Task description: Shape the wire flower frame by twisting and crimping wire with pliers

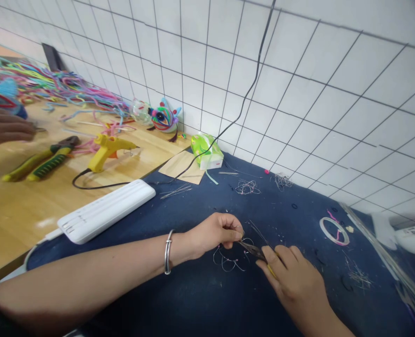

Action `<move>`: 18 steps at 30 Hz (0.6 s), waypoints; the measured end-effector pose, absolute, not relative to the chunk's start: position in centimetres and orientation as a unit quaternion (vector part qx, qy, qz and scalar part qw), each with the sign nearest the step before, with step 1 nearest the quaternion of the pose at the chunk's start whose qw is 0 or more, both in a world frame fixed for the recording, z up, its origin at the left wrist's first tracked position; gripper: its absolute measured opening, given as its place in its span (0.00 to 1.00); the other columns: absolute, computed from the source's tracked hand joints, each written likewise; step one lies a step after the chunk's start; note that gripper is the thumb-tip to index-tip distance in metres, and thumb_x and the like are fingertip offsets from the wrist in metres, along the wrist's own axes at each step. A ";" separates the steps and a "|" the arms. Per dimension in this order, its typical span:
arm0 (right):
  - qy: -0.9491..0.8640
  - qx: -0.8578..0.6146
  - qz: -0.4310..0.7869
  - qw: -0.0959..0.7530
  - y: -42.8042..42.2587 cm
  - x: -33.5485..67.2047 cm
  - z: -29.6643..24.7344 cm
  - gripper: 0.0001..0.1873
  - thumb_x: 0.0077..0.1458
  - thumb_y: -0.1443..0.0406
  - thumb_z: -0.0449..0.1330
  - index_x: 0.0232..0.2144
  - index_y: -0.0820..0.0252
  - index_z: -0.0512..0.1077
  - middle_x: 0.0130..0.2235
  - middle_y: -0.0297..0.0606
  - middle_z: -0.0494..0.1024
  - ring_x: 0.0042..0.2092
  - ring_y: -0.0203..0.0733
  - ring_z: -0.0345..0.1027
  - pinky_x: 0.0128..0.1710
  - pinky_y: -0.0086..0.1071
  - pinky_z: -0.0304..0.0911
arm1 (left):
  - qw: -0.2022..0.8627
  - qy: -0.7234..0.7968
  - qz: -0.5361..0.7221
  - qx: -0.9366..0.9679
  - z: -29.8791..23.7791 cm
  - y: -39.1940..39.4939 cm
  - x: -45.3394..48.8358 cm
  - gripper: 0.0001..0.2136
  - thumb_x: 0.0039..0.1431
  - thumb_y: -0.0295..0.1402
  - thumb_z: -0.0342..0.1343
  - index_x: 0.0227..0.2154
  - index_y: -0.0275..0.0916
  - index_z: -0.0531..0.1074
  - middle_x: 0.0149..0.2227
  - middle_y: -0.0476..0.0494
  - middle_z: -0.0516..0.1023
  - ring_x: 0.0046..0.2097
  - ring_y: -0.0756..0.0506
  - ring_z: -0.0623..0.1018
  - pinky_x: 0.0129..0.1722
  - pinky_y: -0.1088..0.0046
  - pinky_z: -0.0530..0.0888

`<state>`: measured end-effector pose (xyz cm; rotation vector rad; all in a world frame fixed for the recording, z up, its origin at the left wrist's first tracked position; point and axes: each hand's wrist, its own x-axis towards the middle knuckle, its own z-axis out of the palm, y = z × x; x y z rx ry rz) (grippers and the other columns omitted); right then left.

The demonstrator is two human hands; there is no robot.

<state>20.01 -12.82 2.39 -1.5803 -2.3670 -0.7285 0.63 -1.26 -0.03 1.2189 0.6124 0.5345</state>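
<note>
My left hand [216, 231] pinches a thin silvery wire piece [230, 263], whose loops hang below the fingers with tiny pink bits on them. Wrapped in my right hand [294, 278] is a pair of pliers [252, 249] with yellow handles. The plier jaws meet the wire close to my left fingertips; whether they bite on it is too small to tell. A few straight wires [258, 231] lie just behind the jaws, on the dark blue mat [193, 299].
Left of the mat are a white power bank [105, 210], a yellow glue gun [109, 150] and green-yellow cutters [46, 159]. Another person's hand [5, 128] is at far left. Tangled wires [247, 187], a tissue pack [207, 150] and a white ring [333, 230] lie around. A black cable [242, 107] hangs across.
</note>
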 end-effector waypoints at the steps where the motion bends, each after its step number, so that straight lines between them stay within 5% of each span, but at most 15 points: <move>1: -0.800 -0.540 -0.239 0.106 -12.8 20.0 2.3 0.10 0.56 0.61 0.54 0.39 0.58 0.71 0.29 0.37 0.70 0.31 0.38 0.61 0.31 0.31 0.56 | 0.742 0.278 0.245 0.559 0.0 -1.3 0.6 0.04 0.48 0.30 0.57 0.27 0.34 0.69 0.23 0.52 0.67 0.23 0.55 0.66 0.26 0.78 0.65; 18: -0.787 -0.567 -0.186 0.159 -13.3 20.2 1.4 0.11 0.59 0.60 0.50 0.39 0.57 0.70 0.30 0.34 0.73 0.30 0.35 0.66 0.28 0.28 0.56 | 0.714 0.257 0.291 0.583 0.5 -1.6 0.7 0.03 0.51 0.28 0.55 0.28 0.33 0.70 0.24 0.51 0.68 0.25 0.55 0.67 0.27 0.78 0.64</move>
